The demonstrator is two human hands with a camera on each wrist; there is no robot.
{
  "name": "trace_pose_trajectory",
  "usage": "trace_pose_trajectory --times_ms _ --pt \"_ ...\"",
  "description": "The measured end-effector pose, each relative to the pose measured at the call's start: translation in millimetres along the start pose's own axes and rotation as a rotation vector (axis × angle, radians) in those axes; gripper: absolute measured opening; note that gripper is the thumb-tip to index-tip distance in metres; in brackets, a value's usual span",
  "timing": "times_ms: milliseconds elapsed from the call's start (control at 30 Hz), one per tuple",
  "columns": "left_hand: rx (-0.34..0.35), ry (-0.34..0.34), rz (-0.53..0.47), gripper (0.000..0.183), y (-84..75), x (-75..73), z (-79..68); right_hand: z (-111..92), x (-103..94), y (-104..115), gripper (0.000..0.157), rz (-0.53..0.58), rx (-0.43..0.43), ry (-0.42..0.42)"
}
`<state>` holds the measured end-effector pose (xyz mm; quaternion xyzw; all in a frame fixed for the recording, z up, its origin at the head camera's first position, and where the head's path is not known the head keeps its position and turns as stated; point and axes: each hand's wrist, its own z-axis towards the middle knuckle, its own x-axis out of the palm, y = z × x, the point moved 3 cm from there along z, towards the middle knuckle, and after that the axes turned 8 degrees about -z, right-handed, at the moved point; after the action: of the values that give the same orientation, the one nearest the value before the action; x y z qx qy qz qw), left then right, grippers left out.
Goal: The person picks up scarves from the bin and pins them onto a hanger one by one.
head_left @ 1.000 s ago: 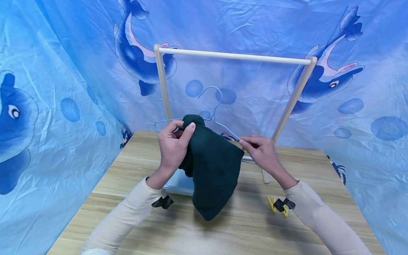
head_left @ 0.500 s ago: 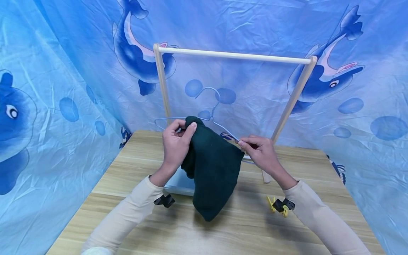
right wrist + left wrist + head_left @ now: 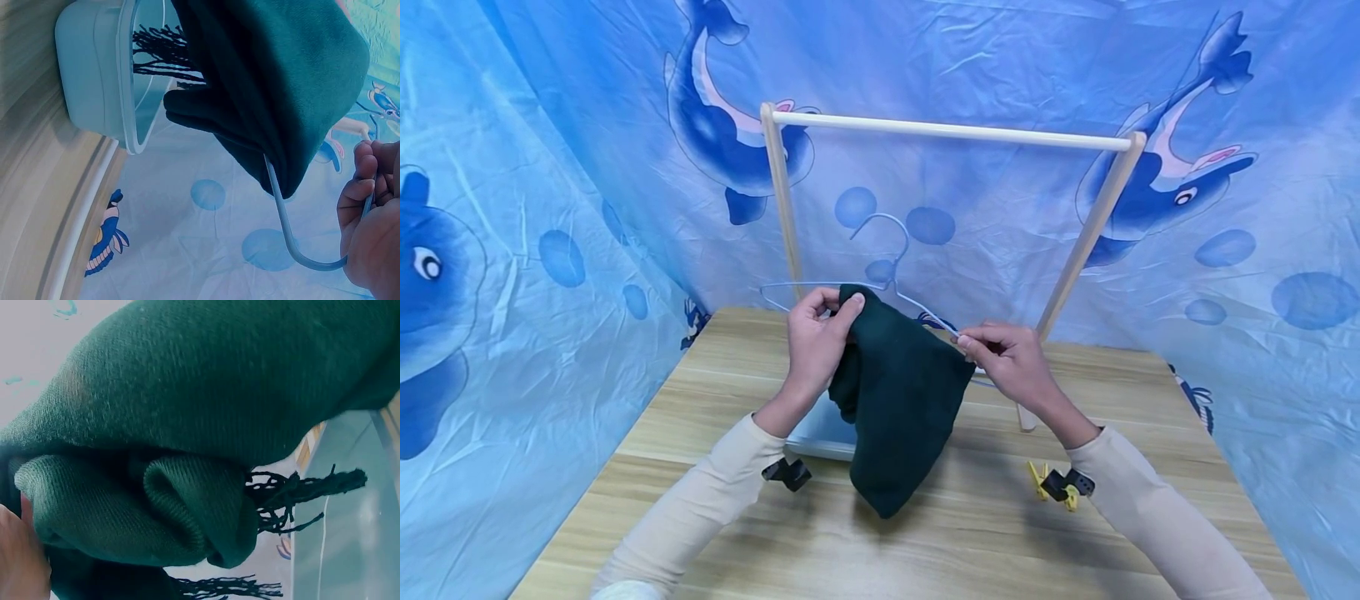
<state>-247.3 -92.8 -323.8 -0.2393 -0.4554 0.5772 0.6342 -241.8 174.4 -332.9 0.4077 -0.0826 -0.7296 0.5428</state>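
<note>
A dark green fringed scarf (image 3: 910, 400) drapes over a pale blue wire hanger (image 3: 906, 244) above the table. My left hand (image 3: 816, 337) pinches the scarf's upper left edge against the hanger, thumb in front. In the right wrist view, my right hand (image 3: 375, 212) grips the hanger's bare bent end, and the wire runs into the folded scarf. The left wrist view shows the scarf's folds (image 3: 112, 512) and its dark fringe (image 3: 312, 487) up close. The hanger's hook points up and left, apart from the rack. The scarf hides much of the lower wire.
A wooden rack with a white rail (image 3: 955, 129) stands behind the hands. Below the scarf, a pale blue plastic bin (image 3: 94, 69) sits on the wood-grain table (image 3: 700, 400). Yellow clips (image 3: 1040, 481) lie near the right wrist. A dolphin-print curtain (image 3: 1000, 67) surrounds the table.
The hanger's hook has dipped lower and shifted left. My left hand has moved slightly right with the scarf's edge. The right hand stays almost in place.
</note>
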Motion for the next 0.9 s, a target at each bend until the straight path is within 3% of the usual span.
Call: trace_pose_trajectory --times_ms 233,467,900 --pt "-0.126 -0.04 -0.037 0.016 10.7 -2.1 4.8 -0.3 1.2 1.0 0.016 0.015 -0.018 0.021" --pt "-0.319 -0.096 -0.113 0.013 22.7 -4.9 11.4 -0.4 2.6 2.6 0.016 0.005 -0.04 0.031" --pt "-0.304 -0.045 0.043 0.019 38.2 -11.6 35.8 -2.1 6.3 1.5 0.017 0.011 -0.058 0.049"
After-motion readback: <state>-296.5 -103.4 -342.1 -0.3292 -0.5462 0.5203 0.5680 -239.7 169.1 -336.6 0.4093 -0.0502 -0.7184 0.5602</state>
